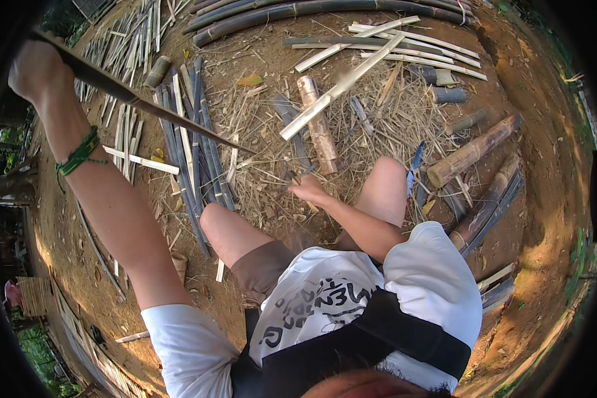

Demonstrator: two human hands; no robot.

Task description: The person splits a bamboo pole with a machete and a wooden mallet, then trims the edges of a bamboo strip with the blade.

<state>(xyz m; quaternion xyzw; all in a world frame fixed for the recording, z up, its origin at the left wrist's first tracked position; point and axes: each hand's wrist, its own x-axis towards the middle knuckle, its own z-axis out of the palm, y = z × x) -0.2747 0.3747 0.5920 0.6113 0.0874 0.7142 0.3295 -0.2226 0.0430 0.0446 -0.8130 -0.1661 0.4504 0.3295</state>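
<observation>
- Nearest the camera, the person sits low on the ground in a white printed shirt (325, 298) and brown shorts, bare knees raised, a black strap crossing the chest.
- The right hand (310, 191) reaches down between the knees; its grip is closed narrow on what looks like a small piece of bamboo at the ground, though the piece is too hidden to name surely.
- The left arm stretches up and out to the left, a green cord bracelet (79, 156) on the wrist. The left hand (36, 66) has its grip wrapped around one end of a long dark bamboo strip (146, 103), which slants from the upper left down toward the middle, over the litter.
- The surface is bare reddish-brown earth (537, 132), strewn in front of the knees with dry shavings and splinters (371, 126).
- Just left of the knees lies a bundle of dark split slats (192, 146); ahead stands a short pale bamboo section (318, 126), with a long pale split (345, 79) lying across it.
- To the right, thick bamboo logs (474, 149) lie at an angle, with a blue-handled blade (414, 166) beside the right knee.
- Farthest off, long dark bamboo poles (325, 10) and pale slats (418, 50) lie along the top; a woven fence (36, 295) and greenery edge the yard at the lower left.
</observation>
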